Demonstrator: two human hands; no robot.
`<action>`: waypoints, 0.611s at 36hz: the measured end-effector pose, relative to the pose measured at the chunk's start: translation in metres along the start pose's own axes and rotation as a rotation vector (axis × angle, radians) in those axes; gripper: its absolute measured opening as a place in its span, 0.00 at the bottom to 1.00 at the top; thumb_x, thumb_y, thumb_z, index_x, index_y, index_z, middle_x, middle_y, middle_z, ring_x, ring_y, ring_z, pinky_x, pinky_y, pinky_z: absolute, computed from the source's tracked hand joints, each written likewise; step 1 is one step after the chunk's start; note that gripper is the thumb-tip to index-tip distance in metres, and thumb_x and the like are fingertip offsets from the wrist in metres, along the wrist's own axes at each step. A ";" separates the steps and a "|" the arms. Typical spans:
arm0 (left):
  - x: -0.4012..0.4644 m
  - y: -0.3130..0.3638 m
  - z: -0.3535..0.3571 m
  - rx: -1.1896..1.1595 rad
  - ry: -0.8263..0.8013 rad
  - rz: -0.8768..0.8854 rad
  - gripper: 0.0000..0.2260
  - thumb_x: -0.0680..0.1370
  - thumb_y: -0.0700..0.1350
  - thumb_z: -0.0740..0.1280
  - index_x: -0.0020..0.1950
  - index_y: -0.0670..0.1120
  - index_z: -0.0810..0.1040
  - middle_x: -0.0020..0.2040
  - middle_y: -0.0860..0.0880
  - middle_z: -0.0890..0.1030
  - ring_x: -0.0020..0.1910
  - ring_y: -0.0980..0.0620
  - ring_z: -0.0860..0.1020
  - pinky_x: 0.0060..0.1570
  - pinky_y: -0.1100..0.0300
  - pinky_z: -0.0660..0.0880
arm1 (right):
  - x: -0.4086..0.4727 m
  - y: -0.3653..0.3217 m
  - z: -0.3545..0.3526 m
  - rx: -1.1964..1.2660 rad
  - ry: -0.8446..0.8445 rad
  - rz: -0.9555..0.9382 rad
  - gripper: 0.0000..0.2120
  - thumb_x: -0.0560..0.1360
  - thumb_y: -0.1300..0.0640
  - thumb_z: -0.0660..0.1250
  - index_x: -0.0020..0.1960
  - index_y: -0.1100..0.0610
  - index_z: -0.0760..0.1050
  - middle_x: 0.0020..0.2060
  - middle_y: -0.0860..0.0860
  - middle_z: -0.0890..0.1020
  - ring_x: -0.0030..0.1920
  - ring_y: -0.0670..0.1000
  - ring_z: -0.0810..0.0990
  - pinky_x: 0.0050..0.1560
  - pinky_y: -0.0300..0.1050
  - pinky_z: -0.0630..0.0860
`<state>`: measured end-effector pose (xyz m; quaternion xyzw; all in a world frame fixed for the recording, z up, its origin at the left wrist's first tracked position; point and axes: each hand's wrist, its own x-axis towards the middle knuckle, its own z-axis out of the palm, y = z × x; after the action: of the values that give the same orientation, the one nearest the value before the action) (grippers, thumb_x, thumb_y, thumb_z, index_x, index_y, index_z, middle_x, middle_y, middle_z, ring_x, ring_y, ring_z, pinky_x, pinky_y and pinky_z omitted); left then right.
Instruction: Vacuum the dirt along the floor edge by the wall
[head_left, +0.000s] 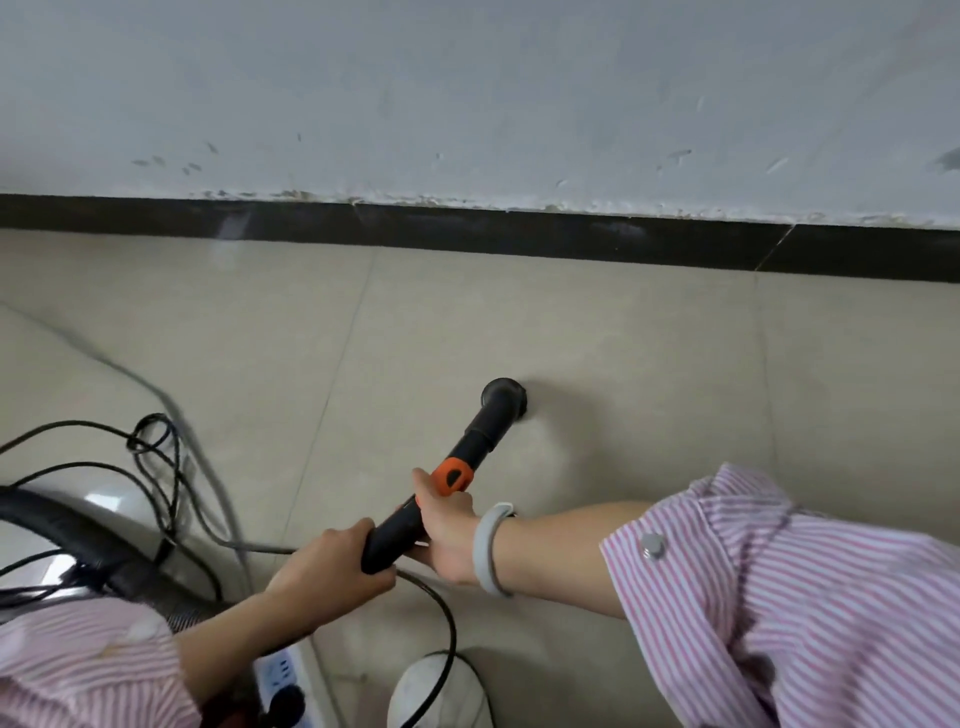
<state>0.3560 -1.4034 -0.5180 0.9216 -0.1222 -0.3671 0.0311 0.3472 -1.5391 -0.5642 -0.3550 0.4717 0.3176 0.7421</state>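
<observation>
Cables (156, 467) loose on floor at 9 o'clock, beside hose (67, 535). Power strip (283, 675) at 6 o'clock.
Left hand (332, 566) wraps rear end of vacuum tube (441, 499); right hand (447, 530) grips tube just below orange collar (454, 475).
Nozzle (504, 397) on floor tile at centre, well short of black baseboard (519, 234) at 12 o'clock.
No dirt discernible along edge; blur.
Risk: cable under tube may snag on push toward wall, tugging plug from strip.
Risk: nozzle knocking baseboard, flaking paint above.
</observation>
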 end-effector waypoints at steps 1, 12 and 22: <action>0.001 0.001 -0.001 0.014 -0.003 0.004 0.10 0.72 0.55 0.65 0.41 0.55 0.64 0.36 0.53 0.75 0.37 0.51 0.76 0.36 0.60 0.71 | -0.001 -0.001 0.000 0.001 -0.008 0.002 0.18 0.74 0.42 0.66 0.52 0.55 0.67 0.50 0.56 0.80 0.47 0.55 0.82 0.45 0.51 0.83; 0.018 0.054 0.006 -0.076 -0.088 0.101 0.12 0.74 0.57 0.64 0.50 0.50 0.70 0.39 0.54 0.76 0.37 0.54 0.76 0.36 0.61 0.70 | -0.008 -0.033 -0.048 -0.042 0.051 -0.090 0.24 0.76 0.43 0.64 0.62 0.59 0.66 0.58 0.58 0.78 0.55 0.56 0.79 0.41 0.49 0.81; 0.053 0.116 -0.022 -0.009 -0.058 0.200 0.13 0.75 0.58 0.63 0.49 0.50 0.67 0.42 0.51 0.75 0.40 0.49 0.74 0.39 0.58 0.69 | -0.023 -0.085 -0.095 0.067 0.116 -0.206 0.23 0.78 0.42 0.61 0.61 0.60 0.67 0.58 0.58 0.78 0.57 0.58 0.79 0.41 0.49 0.79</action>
<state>0.3848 -1.5298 -0.5208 0.8937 -0.2128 -0.3891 0.0681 0.3626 -1.6675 -0.5527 -0.3945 0.4851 0.2027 0.7537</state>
